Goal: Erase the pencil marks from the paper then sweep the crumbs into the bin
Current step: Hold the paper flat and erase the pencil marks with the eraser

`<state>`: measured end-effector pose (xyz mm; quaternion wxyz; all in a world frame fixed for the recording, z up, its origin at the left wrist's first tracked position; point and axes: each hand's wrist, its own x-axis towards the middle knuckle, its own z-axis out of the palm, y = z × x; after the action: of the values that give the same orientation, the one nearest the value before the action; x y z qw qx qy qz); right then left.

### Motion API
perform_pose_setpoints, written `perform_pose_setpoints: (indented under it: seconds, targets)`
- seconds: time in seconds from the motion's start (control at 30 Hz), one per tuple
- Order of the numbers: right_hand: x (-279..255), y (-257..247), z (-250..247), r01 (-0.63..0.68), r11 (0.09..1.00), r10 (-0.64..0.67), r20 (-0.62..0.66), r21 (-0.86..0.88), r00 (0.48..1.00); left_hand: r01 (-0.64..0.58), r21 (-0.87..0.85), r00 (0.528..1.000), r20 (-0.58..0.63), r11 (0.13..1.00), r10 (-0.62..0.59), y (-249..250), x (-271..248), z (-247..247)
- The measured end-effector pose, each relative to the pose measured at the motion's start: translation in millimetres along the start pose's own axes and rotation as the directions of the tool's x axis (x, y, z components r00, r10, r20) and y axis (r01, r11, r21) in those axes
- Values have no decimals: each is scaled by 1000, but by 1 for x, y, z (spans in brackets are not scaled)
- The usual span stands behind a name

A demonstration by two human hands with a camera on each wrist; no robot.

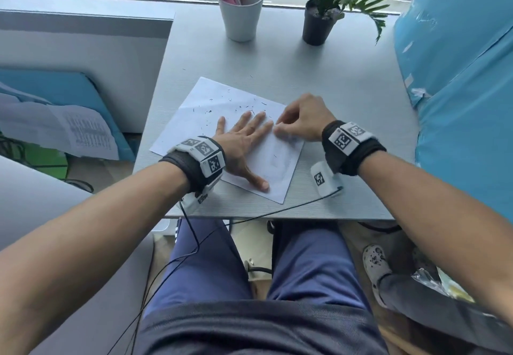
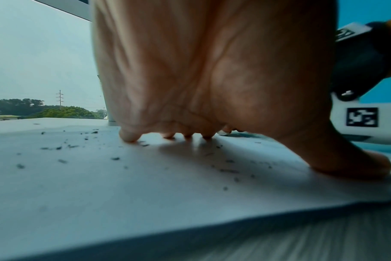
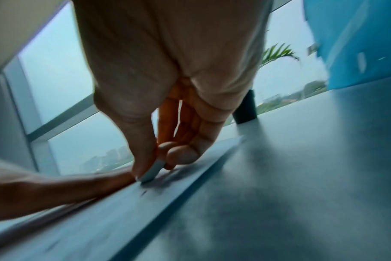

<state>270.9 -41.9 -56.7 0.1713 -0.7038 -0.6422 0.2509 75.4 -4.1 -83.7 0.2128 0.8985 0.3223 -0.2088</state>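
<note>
A white sheet of paper [image 1: 200, 115] lies askew on the grey desk [image 1: 333, 82], strewn with dark eraser crumbs [image 1: 236, 108]. My left hand [image 1: 244, 135] lies flat on the paper with fingers spread, pressing it down; in the left wrist view the fingertips [image 2: 128, 136] touch the paper [image 2: 123, 185] among crumbs [image 2: 58, 148]. My right hand [image 1: 302, 118] pinches a small white eraser [image 3: 151, 172] between thumb and fingers, its end on the paper [image 3: 114, 203] near the sheet's right edge, just beside the left fingertips. No bin is in view.
A white cup [image 1: 241, 13] of pens and a potted plant [image 1: 319, 21] stand at the desk's far edge by the window. A blue panel [image 1: 458, 90] borders the right side. Another person's shoe [image 1: 374, 263] shows on the floor. A black cable [image 1: 263, 211] crosses the near edge.
</note>
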Motion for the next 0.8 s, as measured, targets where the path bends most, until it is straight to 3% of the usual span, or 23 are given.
perform_pose_setpoints:
  seconds: [0.07, 0.2, 0.4, 0.57, 0.73, 0.8]
  targets:
    - [-7, -5, 7, 19, 1000, -19, -9, -2, 1000, 9, 8, 1000, 5, 1000, -9, 1, 0, 0]
    - [-46, -25, 24, 132, 991, -124, 230, -17, 965, 11, 17, 1000, 15, 1000, -11, 2, -1, -2]
    - [-3, -2, 2, -11, 1000, 11, -50, -10, 999, 23, -3, 999, 24, 1000, -23, 4, -1, -3]
    - [-50, -26, 23, 111, 994, -102, 224, -25, 969, 29, 15, 999, 34, 999, -30, 5, -1, -4]
    - [-4, 3, -3, -24, 1000, 24, -19, -12, 1000, 31, -9, 999, 38, 999, -30, 5, 0, -5]
    - [-14, -4, 7, 1, 1000, -1, 11, -11, 1000, 30, 1, 999, 40, 1000, -30, 6, 0, -4]
